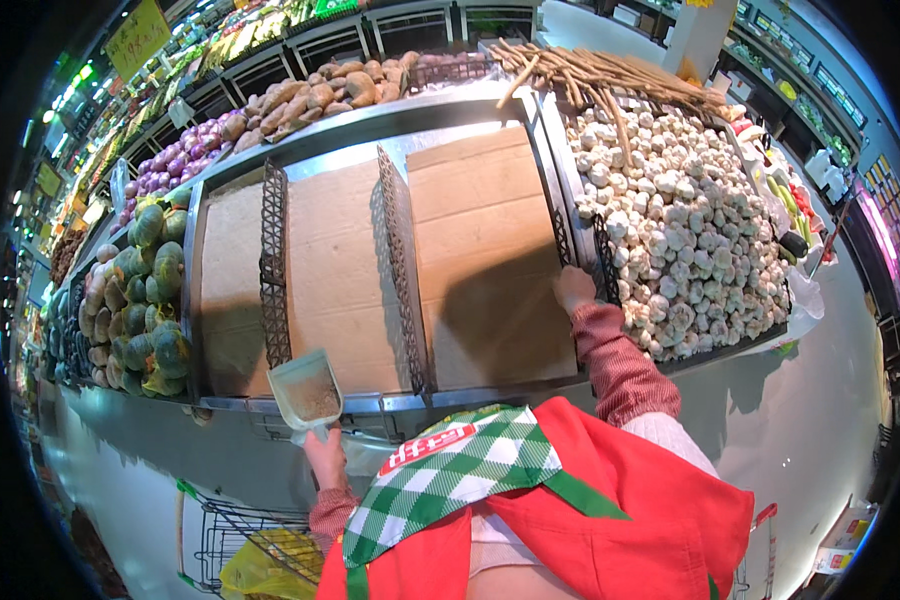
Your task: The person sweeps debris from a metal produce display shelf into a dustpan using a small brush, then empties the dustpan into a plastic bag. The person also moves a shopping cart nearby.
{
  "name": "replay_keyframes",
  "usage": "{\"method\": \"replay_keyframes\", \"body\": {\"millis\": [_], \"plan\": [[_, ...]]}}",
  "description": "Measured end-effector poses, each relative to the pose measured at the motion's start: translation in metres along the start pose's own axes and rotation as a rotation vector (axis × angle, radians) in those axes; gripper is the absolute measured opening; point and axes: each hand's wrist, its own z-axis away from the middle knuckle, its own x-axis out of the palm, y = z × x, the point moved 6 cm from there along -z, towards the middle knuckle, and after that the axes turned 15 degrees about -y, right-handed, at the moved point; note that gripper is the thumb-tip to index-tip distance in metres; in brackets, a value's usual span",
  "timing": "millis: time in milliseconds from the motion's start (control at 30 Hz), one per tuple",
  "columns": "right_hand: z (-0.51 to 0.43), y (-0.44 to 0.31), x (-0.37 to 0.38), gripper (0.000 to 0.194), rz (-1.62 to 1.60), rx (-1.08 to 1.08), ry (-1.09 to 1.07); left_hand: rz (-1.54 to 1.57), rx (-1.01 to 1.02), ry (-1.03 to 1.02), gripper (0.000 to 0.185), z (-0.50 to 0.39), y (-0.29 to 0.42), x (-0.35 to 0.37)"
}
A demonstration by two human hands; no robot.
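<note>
My left hand [325, 452] grips the handle of a pale plastic scoop [307, 391] that has brown debris in it, just over the front edge of the display stand. My right hand [574, 289] is at the right side of the stand, by the black plastic divider next to the garlic; its fingers look curled, and whether they hold the divider's edge cannot be made out. Between the hands lie cardboard sheets [487, 225] lining the stand's bays. Black lattice dividers [274, 262] part these bays.
Garlic bulbs [682, 247] are heaped at right, with long brown roots [607, 71] behind. Green squashes [150, 292] and purple onions [176, 161] stand at left, potato-like tubers [322, 96] at the back. A wire shopping cart [232, 536] with a yellow bag is at lower left.
</note>
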Motion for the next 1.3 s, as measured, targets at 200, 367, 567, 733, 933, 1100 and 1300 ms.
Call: {"method": "replay_keyframes", "body": {"millis": [200,367,567,733,933,1100,1300], "plan": [[0.017,-0.027,-0.002,0.019,0.137,-0.103,0.075,-0.005,0.01,0.024,0.02,0.002,-0.014,-0.006],[0.048,-0.093,0.033,0.027,0.277,-0.414,-0.097,-0.04,0.05,0.031,0.021,0.002,-0.02,-0.007],[0.108,-0.221,0.092,0.044,0.35,-0.956,-0.231,-0.079,0.109,0.073,0.021,0.0,-0.023,-0.008],[0.122,-0.291,0.137,0.033,0.497,-1.105,-0.21,-0.016,-0.092,0.063,0.028,0.014,-0.027,-0.012],[0.095,-0.275,0.159,0.012,0.602,-1.135,-0.147,0.009,-0.062,0.139,0.028,0.033,-0.024,-0.022],[0.085,-0.264,0.161,0.013,0.633,-1.095,-0.155,0.122,-0.162,0.149,0.022,0.042,-0.03,-0.024],[0.097,-0.247,0.145,0.018,0.515,-1.073,-0.2,0.122,-0.136,0.139,0.017,0.033,-0.024,-0.023]]}}
